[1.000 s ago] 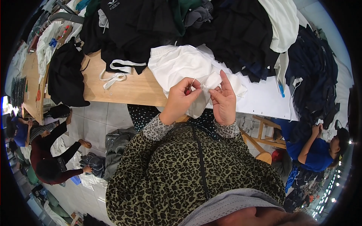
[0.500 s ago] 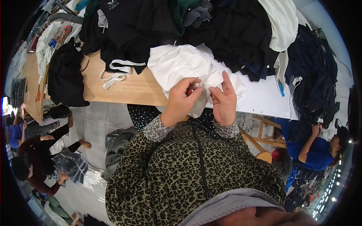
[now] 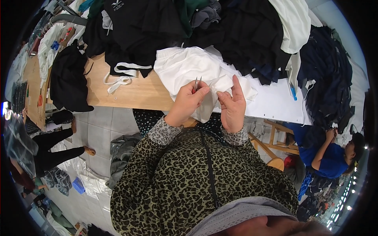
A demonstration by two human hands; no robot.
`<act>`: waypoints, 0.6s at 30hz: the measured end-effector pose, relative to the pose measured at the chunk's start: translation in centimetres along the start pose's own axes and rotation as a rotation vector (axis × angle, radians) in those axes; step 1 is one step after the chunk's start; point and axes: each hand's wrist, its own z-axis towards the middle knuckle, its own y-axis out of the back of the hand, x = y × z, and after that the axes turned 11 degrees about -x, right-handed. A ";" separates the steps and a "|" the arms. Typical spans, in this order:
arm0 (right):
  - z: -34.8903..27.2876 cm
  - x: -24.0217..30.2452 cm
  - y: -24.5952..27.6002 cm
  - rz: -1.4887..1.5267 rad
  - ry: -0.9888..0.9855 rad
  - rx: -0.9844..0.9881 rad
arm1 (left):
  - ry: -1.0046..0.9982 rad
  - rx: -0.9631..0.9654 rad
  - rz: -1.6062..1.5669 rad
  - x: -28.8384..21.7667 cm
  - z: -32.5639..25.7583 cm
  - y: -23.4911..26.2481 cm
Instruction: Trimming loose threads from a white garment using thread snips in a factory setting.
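In my left hand [image 3: 186,101] is a pair of thread snips [image 3: 197,83] with red handles, its two pointed blades sticking up apart above the fist. The thumb and a finger of that hand also meet at the edge of a white garment [image 3: 185,65] with a gathered waistband. My right hand [image 3: 232,108] pinches a bit of the same white cloth between thumb and fingertips, one finger stretched upward. A fold of the cloth hangs over the table edge between both hands. Any thread there is too small to make out.
Black garments [image 3: 252,35] are heaped along the far side of the wooden table [image 3: 130,92]. A white drawstring [image 3: 119,80] lies left of the garment. At right are a white sheet [image 3: 271,104], a blue pen-like tool [image 3: 293,93] and a seated person in blue [image 3: 330,161].
My left hand has turned and dropped slightly left, so the snips now point upward with blades apart. My right hand barely shifts. At far left a person has moved, lifting a clear plastic bundle.
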 end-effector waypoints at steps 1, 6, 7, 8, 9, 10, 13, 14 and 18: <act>0.1 -0.1 0.1 0.018 -0.010 -0.005 | 0.026 0.001 0.006 -0.1 0.0 0.1; 0.3 -0.3 0.4 0.051 -0.045 0.004 | -0.350 -0.089 0.245 -0.1 -1.2 -0.5; 0.3 -0.3 0.4 0.050 -0.055 0.008 | -0.368 -0.066 0.227 -0.2 -1.3 -0.5; 0.3 -0.3 0.4 0.050 -0.055 0.007 | -0.368 -0.065 0.227 -0.2 -1.2 -0.3; 0.4 -0.2 0.4 0.075 -0.094 0.001 | -0.318 -0.068 0.248 -0.2 -1.1 0.0; 0.4 -0.2 0.4 0.099 -0.132 -0.005 | -0.268 -0.070 0.269 -0.3 -1.0 0.2; 0.5 0.0 0.4 0.160 -0.161 -0.017 | -0.173 -0.065 0.262 -0.6 -0.8 0.2; 0.4 0.1 0.3 0.159 -0.159 -0.017 | -0.173 -0.064 0.261 -0.3 -0.7 0.1; 0.0 0.2 -0.2 0.155 -0.100 0.015 | -0.142 0.056 0.186 0.8 -0.9 -0.3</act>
